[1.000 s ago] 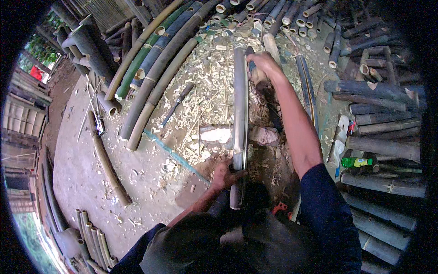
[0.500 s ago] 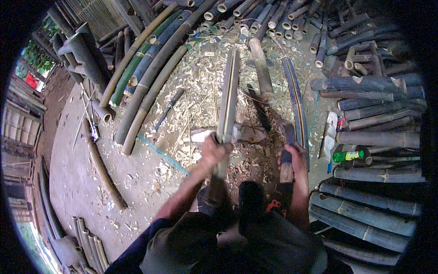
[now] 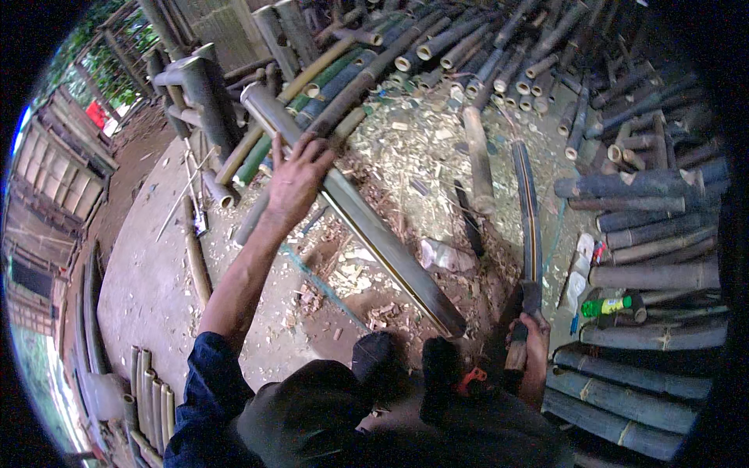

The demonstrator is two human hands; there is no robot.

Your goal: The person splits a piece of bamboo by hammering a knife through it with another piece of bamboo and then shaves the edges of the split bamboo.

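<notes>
A thick grey bamboo pole (image 3: 382, 253) with a long pale slit along it slants across the middle, its upper end at the far left and its lower end by my feet. My left hand (image 3: 296, 183) is closed over its upper part, fingers wrapped across the top. Low on the right, my right hand (image 3: 535, 335) grips the tool with a dark head and wooden handle (image 3: 515, 355); its exact kind is unclear. Just beyond that tool lies a narrow dark bamboo piece (image 3: 528, 210), also slit lengthwise.
Pale wood chips (image 3: 382, 168) litter the floor around a whitish block (image 3: 446, 254). A short bamboo length (image 3: 477, 160) lies beyond it. Stacked bamboo (image 3: 655, 277) lines the right, near a green bottle (image 3: 607, 306). More poles lie at the far side and left.
The slit bamboo pole has swung from nearly upright in view to a left-leaning slant. My left hand has moved up and left with it; my right hand and its tool are lower and further right.
</notes>
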